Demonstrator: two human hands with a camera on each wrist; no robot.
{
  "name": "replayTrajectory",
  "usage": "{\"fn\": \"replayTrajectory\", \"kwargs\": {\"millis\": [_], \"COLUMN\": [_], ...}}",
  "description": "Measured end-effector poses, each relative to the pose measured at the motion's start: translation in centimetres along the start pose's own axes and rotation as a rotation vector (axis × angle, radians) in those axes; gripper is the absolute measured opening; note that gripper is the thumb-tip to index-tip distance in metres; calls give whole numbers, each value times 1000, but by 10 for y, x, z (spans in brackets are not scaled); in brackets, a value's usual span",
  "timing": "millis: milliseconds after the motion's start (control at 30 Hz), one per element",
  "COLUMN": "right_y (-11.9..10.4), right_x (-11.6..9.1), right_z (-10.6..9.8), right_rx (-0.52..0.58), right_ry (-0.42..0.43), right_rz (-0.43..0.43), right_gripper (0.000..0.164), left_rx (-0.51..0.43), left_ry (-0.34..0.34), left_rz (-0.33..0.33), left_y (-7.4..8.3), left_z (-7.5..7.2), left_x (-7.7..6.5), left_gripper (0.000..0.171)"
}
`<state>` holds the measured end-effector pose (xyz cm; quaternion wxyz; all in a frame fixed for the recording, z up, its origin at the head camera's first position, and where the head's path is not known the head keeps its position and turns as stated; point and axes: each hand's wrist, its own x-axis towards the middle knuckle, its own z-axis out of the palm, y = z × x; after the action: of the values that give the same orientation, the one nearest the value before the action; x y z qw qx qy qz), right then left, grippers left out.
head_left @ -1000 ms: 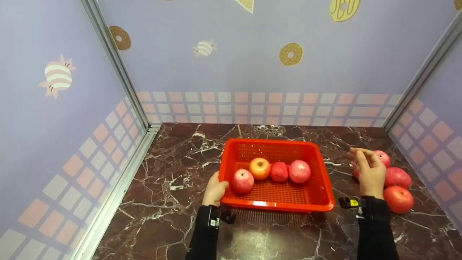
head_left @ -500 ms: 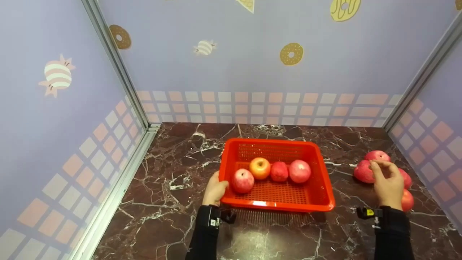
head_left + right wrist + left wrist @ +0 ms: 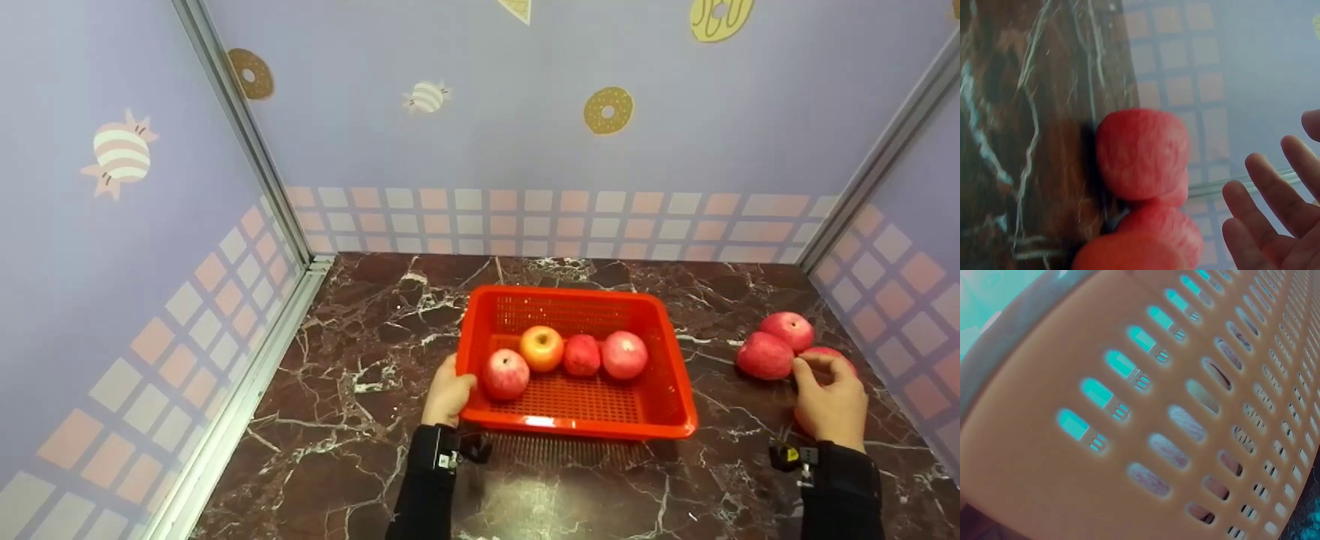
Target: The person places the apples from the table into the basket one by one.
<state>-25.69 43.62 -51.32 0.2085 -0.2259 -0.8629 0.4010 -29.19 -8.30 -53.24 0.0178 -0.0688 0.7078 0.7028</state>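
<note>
A red plastic basket (image 3: 577, 428) with slotted walls stands mid-table, several apples inside, among them a yellow-orange apple (image 3: 541, 349). My left hand (image 3: 448, 394) grips its left rim, thumb over the edge. The basket's slotted wall (image 3: 1033, 455) fills the left wrist view, and the fingers are hidden there. Over the apples at the right is my right hand (image 3: 834, 405), which partly covers the nearest ones. In the right wrist view its fingers (image 3: 1266, 197) are apart and slightly bent, beside a red apple (image 3: 1143, 154) and an orange-red apple (image 3: 1131, 253), with nothing held.
Left of the right hand lie a dark red apple (image 3: 765, 356) and a pinker apple (image 3: 787, 330) behind it. Patterned panels (image 3: 480, 135) enclose the dark marble table (image 3: 360, 450) at the back and both sides.
My right hand has moved rightward and toward the near side, from beside the far apples to over the nearest ones. The left hand keeps its hold on the basket, which stays in place.
</note>
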Motion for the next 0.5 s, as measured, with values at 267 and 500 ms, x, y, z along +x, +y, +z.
{"fn": "replayTrajectory", "kwargs": {"millis": [267,500], "right_y": [15,29], "right_x": [1,4], "right_z": [-1,3], "right_rx": [-133,-151], "right_ry": [-61,-28], "right_rz": [-28,-41], "right_gripper": [41,40], "left_rx": [1,16], "left_ry": [1,7], "left_rz": [-8,24], "left_y": [-1,-1], "left_z": [0,1], "left_x": [1,0], "left_gripper": [70,71]}}
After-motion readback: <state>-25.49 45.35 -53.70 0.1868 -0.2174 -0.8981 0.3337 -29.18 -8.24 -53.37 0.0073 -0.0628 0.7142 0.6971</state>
